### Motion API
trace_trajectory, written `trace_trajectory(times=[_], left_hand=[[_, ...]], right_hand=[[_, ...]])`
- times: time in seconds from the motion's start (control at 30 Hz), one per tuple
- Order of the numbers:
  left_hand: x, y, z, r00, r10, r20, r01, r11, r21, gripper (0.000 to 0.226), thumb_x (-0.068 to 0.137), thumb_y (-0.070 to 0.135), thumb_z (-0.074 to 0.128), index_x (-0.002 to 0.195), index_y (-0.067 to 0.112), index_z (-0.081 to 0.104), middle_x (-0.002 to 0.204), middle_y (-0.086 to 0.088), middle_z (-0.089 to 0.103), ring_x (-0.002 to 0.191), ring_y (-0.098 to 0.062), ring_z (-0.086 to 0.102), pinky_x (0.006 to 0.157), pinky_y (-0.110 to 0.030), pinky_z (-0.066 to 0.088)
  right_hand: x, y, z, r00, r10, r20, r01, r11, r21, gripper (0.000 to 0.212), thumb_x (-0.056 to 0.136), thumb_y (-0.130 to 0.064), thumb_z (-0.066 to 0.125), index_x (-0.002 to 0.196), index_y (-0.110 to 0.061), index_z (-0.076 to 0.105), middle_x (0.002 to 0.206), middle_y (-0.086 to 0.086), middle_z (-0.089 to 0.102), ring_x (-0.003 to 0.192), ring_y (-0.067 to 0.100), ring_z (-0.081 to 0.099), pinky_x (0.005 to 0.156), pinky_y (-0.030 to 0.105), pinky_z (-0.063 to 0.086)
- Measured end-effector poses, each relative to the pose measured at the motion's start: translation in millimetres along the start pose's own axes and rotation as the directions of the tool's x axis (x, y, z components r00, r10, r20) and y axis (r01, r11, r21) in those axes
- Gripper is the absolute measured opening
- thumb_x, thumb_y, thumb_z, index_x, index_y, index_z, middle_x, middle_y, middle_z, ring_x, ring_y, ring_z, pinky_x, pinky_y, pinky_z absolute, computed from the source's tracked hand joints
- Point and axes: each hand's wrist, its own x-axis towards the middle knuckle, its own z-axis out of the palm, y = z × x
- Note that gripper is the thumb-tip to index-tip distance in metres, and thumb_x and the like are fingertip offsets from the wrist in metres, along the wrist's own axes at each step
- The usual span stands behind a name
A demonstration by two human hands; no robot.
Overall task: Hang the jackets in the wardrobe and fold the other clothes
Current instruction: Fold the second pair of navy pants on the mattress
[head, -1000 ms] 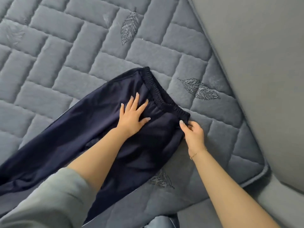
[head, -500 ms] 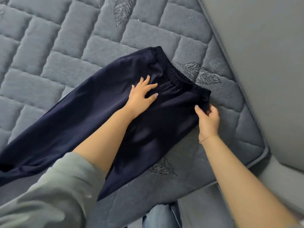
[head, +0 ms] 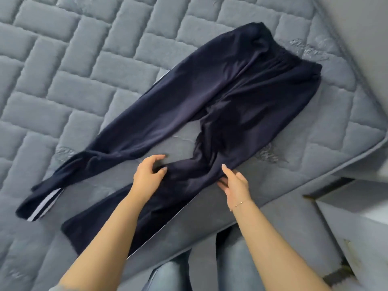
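Hands (head: 189, 177) on navy trousers' (head: 241, 85) near leg.

Bedroom, quilted grey mattress (head: 88, 85), padded headboard (head: 361, 28)

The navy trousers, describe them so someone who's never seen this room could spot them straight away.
Look at the grey quilted mattress filling most of the view. Spread flat across it lie the navy trousers, waistband toward the far right corner, legs splayed toward the person, whose left hand and right hand are at the nearer leg. They are the only dark garment there, with white side stripes.
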Motion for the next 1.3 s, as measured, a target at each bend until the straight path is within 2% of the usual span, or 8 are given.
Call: trace_trajectory(times=[0.37, 0.47, 0.57, 0.7, 0.83, 1.03, 1.2, 1.3], left_hand=[[-48.4, -149.9, -78.9, 0.965, -0.176, -0.196, 0.251, 0.84, 0.481, 0.038, 0.088, 0.054, 0.063, 0.109, 0.022, 0.064, 0.123, -0.005, 0.055, 0.121, -0.031, 0.045, 0.099, -0.045, 0.033], [-49.8, -154.5, -78.8, 0.971, -0.161, -0.177, 0.225, 0.867, 0.444, 0.038, 0.09, 0.057, 0.057, 0.087, 0.02, 0.059, 0.107, -0.001, 0.06, 0.112, -0.029, 0.05, 0.093, -0.042, 0.03], [-62.9, -154.8, -90.8, 0.989, -0.113, -0.101, 0.137, 0.949, 0.285, 0.036, 0.089, 0.053, 0.061, 0.082, 0.018, 0.053, 0.078, 0.006, 0.058, 0.092, -0.027, 0.057, 0.08, -0.036, 0.036], [-88.4, -160.4, -139.2, 0.999, 0.034, 0.007, -0.034, 0.99, 0.138, 0.032, 0.082, 0.05, 0.072, 0.078, 0.023, 0.057, 0.075, 0.005, 0.065, 0.073, -0.012, 0.059, 0.062, -0.028, 0.043], [-101.3, -192.7, -188.0, 0.993, 0.117, 0.007, -0.116, 0.971, 0.208, 0.035, 0.077, 0.057, 0.075, 0.071, 0.029, 0.054, 0.051, 0.012, 0.053, 0.047, -0.005, 0.046, 0.05, -0.027, 0.038], [-103.2, -272.4, -193.1, 0.925, -0.187, 0.331, 0.065, 0.936, 0.347, 0.032, 0.084, 0.037, 0.076, 0.073, 0.011, 0.061, 0.064, 0.0, 0.056, 0.068, -0.021, 0.052, 0.063, -0.032, 0.04], [-119.1, -292.7, -215.8, 0.932, -0.09, 0.351, 0.158, 0.973, -0.169, 0.029, 0.087, 0.036, 0.071, 0.092, 0.008, 0.075, 0.09, -0.009, 0.075, 0.078, -0.016, 0.067, 0.077, -0.031, 0.049], [-124.0, -297.1, -232.7, 0.952, -0.007, 0.307, 0.113, 0.938, -0.328, 0.037, 0.084, 0.036, 0.071, 0.081, -0.001, 0.066, 0.07, -0.013, 0.067, 0.057, -0.02, 0.06, 0.057, -0.023, 0.048]], right_hand=[[-58.0, 154.7, 44.6, 0.991, 0.064, 0.118, -0.05, 0.992, -0.116, 0.03, 0.091, -0.022, 0.069, 0.118, -0.014, 0.06, 0.108, -0.004, 0.066, 0.102, 0.014, 0.062, 0.086, 0.028, 0.052], [-76.0, 178.3, 49.2, 0.979, 0.11, 0.171, -0.07, 0.971, -0.229, 0.007, 0.09, -0.019, 0.071, 0.09, -0.018, 0.063, 0.088, -0.005, 0.065, 0.085, 0.013, 0.062, 0.077, 0.024, 0.054], [-97.3, 202.2, 57.3, 0.983, 0.162, 0.082, -0.13, 0.943, -0.306, 0.03, 0.092, -0.025, 0.068, 0.071, -0.014, 0.049, 0.067, 0.0, 0.052, 0.062, 0.013, 0.05, 0.067, 0.023, 0.056], [-133.7, 233.2, 59.2, 0.995, 0.057, -0.083, -0.07, 0.985, -0.159, 0.025, 0.096, -0.034, 0.059, 0.082, -0.013, 0.056, 0.082, 0.001, 0.059, 0.072, 0.015, 0.055, 0.077, 0.031, 0.051], [-170.6, 279.9, 60.2, 0.975, -0.132, -0.18, 0.12, 0.99, -0.076, 0.059, 0.09, -0.05, 0.061, 0.095, 0.008, 0.05, 0.081, -0.001, 0.058, 0.071, 0.011, 0.052, 0.071, 0.028, 0.046], [-179.9, 339.3, 90.6, 0.997, 0.066, -0.037, -0.069, 0.995, -0.068, 0.02, 0.091, -0.032, 0.069, 0.096, -0.013, 0.063, 0.101, 0.001, 0.067, 0.08, 0.013, 0.062, 0.089, 0.039, 0.058], [-191.4, 358.9, 107.6, 1.0, 0.025, -0.005, -0.025, 0.984, -0.174, 0.042, 0.08, -0.036, 0.08, 0.107, -0.006, 0.068, 0.105, 0.001, 0.074, 0.092, 0.019, 0.067, 0.081, 0.02, 0.054], [-207.3, 364.9, 113.0, 0.993, 0.038, 0.107, -0.024, 0.991, -0.132, 0.038, 0.074, -0.044, 0.083, 0.101, -0.019, 0.073, 0.098, -0.013, 0.076, 0.095, 0.007, 0.07, 0.07, 0.014, 0.053]])
